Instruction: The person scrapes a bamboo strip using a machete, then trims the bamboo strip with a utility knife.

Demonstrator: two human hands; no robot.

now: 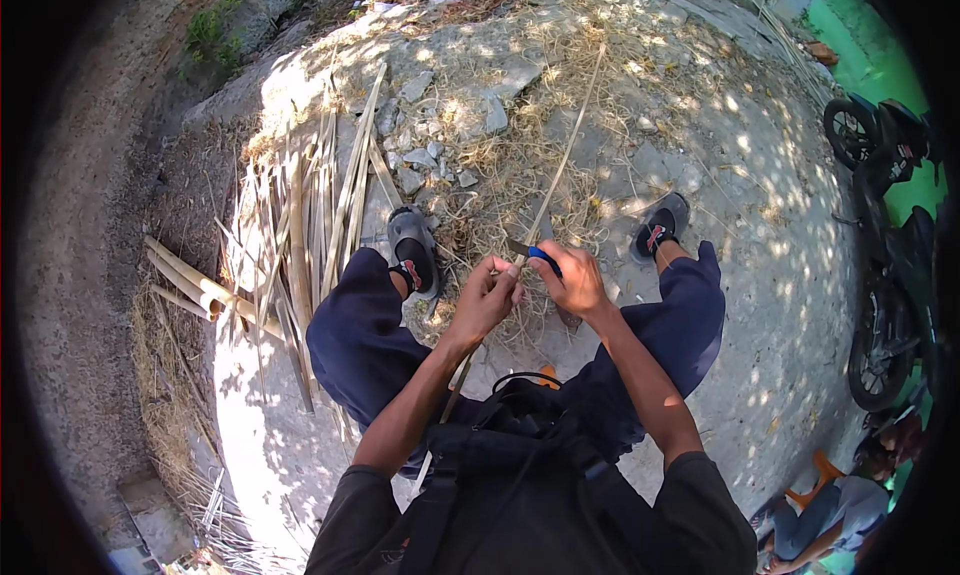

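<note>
My left hand [490,293] is closed round a long, thin bamboo strip [566,155], which runs from beside my left thigh up and away to the far middle of the ground. In my right hand [575,280] is a knife with a blue handle [545,260]. Its dark blade [517,247] points left and lies against or just over the strip, close to my left fingers. Both hands are near each other between my knees. Whether the blade's edge has cut into the strip cannot be made out.
Curly bamboo shavings [520,195] litter the ground between my feet. Left of me lie a pile of split bamboo strips [325,205] and thicker bamboo poles [215,293]. Broken stones [420,158] sit ahead. A motorcycle [880,315] stands at the right; behind it, a person [835,515] sits.
</note>
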